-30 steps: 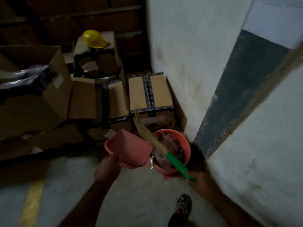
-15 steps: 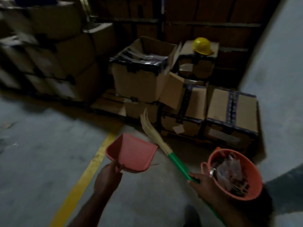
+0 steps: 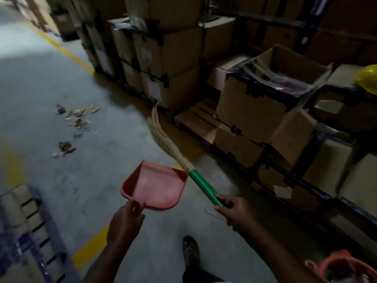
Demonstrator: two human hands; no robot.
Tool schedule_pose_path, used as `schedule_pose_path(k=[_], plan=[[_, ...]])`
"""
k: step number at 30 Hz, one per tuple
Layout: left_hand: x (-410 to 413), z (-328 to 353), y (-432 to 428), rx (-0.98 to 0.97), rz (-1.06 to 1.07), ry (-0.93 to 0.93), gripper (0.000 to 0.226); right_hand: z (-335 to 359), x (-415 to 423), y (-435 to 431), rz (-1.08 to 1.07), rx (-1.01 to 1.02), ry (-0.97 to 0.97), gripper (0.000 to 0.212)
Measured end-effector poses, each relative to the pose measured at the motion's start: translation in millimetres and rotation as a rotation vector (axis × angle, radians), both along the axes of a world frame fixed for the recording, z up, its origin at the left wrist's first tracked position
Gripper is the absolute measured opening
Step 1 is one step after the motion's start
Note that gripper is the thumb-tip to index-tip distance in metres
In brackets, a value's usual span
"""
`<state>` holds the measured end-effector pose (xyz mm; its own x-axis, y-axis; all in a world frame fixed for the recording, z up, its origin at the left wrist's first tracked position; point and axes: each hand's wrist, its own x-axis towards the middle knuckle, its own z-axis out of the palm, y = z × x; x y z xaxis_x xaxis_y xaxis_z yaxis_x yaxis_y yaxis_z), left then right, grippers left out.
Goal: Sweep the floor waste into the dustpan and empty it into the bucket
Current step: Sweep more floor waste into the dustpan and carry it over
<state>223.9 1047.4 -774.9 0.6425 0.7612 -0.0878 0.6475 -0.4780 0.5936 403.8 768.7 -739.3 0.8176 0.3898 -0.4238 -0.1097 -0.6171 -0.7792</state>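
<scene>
My left grip is curled tight on the near end of the pink dustpan, thumb on top, and my fingers hide its handle. The pan is held up off the floor with its open mouth pointing away from me and to the left. My right grip is clamped round the green handle of the broom. The straw bristles slant forward and left toward the stacked cardboard boxes. Where handle meets straw, the broom passes just beside the pan's far right corner; I cannot tell whether they touch.

Between my arms, lower down, is my sandalled foot, beside a yellow line painted on the floor. The orange bucket is at the lower right, past my right forearm, cut off by the frame edge and blurred. The floor waste, brown scraps in loose clumps, lies well apart from the pan, far to the left. A yellow hard hat rests on a box at the right edge.
</scene>
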Motion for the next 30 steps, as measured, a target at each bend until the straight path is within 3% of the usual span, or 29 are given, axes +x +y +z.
schedule_pose_path(k=[11,19,30], plan=[[30.1,19.7,144.7,0.007,0.317,0.02,0.032,21.7,110.9,249.2,0.328,0.083,0.011,0.045],[33.4,9.9,261.4,-0.046,0.476,-0.022,0.029,12.3,134.6,423.7,0.471,0.079,0.03,0.045],[27.1,-1.8,504.5,-0.15,0.518,-0.027,0.026,18.8,125.2,673.6,0.584,-0.046,-0.027,0.044]])
